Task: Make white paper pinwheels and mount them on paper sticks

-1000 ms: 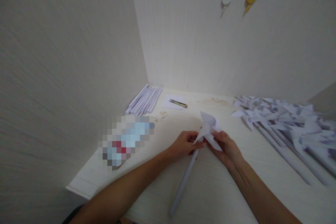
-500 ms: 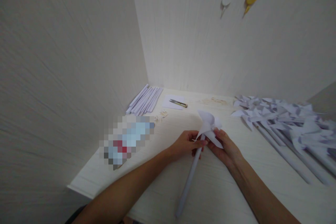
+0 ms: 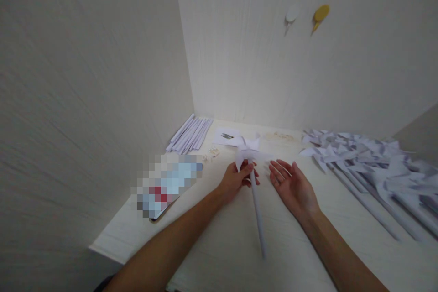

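Observation:
My left hand (image 3: 236, 178) grips a white paper pinwheel (image 3: 247, 150) by the top of its rolled paper stick (image 3: 258, 214), just under the blades. The blades point away from me, over the middle of the table. My right hand (image 3: 292, 187) hovers beside it to the right, palm open and fingers spread, holding nothing and a little apart from the stick.
A heap of finished white pinwheels (image 3: 369, 159) covers the table's right side. Rolled paper sticks (image 3: 190, 134) lie at the back left by the wall, snips on a paper sheet (image 3: 226, 136) behind the blades. A pixelated object (image 3: 167, 185) lies left. Two hooks (image 3: 304, 16) hang on the wall.
My right hand has let go of the pinwheel's blades and opened. My left hand has swung the pinwheel upright and slightly left, the stick now pointing toward me.

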### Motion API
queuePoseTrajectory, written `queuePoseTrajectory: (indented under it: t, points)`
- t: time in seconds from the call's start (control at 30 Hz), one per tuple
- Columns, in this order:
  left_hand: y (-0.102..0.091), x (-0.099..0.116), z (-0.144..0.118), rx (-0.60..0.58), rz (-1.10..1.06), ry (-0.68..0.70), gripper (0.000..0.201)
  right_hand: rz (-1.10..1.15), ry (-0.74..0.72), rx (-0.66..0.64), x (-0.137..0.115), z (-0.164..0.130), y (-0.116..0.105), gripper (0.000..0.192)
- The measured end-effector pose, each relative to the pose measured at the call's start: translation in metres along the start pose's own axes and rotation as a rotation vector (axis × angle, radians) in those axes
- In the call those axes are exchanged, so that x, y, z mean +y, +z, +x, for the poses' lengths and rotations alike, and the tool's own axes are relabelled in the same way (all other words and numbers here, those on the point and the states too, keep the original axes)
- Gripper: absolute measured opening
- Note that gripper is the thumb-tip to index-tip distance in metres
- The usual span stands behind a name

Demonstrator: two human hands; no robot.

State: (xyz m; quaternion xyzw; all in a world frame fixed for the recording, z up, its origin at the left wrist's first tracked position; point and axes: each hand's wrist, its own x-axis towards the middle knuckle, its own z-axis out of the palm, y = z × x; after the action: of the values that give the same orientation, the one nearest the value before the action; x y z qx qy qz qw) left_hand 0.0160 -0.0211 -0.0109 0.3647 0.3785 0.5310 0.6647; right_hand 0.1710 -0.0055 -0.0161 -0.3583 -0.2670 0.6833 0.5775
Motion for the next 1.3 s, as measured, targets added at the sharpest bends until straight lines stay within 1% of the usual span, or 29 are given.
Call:
queuePoseTrajectory:
  t: [0.07,0.1,0.2,0.23,0.27,0.37,0.47,0.57,0.63,0.7,0.77,0.87,0.97,1.07,1.17,1.23,1.3]
  points:
    - [-0.002,0.000,0.003,0.090,-0.014,0.052,0.038,-0.159,-0.056,-0.008,0.002,-0.004,0.003,0.025]
    - [-0.004,0.001,0.004,0.129,-0.013,0.080,0.037,-0.272,-0.072,-0.034,0.004,-0.007,0.005,0.025]
    - [-0.007,0.001,0.007,0.225,0.036,0.177,0.034,-0.565,-0.073,-0.181,0.013,-0.020,0.016,0.027]
    - [-0.007,0.002,0.006,0.253,0.058,0.209,0.033,-0.637,-0.098,-0.211,0.016,-0.025,0.021,0.028]
    - [-0.008,0.003,0.006,0.280,0.078,0.237,0.032,-0.702,-0.125,-0.226,0.018,-0.029,0.025,0.029]
    - [-0.008,0.005,0.004,0.333,0.107,0.279,0.031,-0.827,-0.199,-0.192,0.024,-0.038,0.035,0.029]
    - [-0.008,0.006,0.003,0.319,0.141,0.281,0.033,-0.829,-0.238,-0.156,0.024,-0.040,0.039,0.025]
    - [-0.007,0.004,0.003,0.255,0.188,0.269,0.037,-0.805,-0.289,-0.123,0.021,-0.038,0.037,0.023]
    - [-0.006,0.003,0.003,0.204,0.212,0.232,0.038,-0.802,-0.319,-0.091,0.016,-0.035,0.032,0.024]
    - [-0.006,0.001,0.003,0.137,0.261,0.161,0.035,-0.806,-0.340,-0.057,0.008,-0.033,0.026,0.025]
    - [-0.005,0.000,0.002,0.100,0.317,0.132,0.032,-0.832,-0.364,-0.028,-0.003,-0.033,0.016,0.024]
    - [-0.004,0.000,0.001,0.094,0.358,0.123,0.027,-0.929,-0.437,0.050,-0.029,-0.034,-0.008,0.020]
    - [-0.004,0.000,0.002,0.108,0.359,0.120,0.022,-1.044,-0.536,0.178,-0.057,-0.039,-0.044,0.023]
    - [-0.004,-0.001,0.003,0.113,0.361,0.118,0.021,-1.200,-0.564,0.332,-0.080,-0.049,-0.086,0.028]
    - [-0.005,-0.002,0.004,0.101,0.378,0.124,0.019,-1.330,-0.584,0.478,-0.096,-0.064,-0.124,0.034]
    - [-0.005,-0.002,0.004,0.097,0.391,0.129,0.018,-1.392,-0.596,0.572,-0.104,-0.074,-0.143,0.036]
    - [-0.005,-0.002,0.004,0.096,0.401,0.130,0.017,-1.442,-0.562,0.632,-0.110,-0.083,-0.156,0.034]
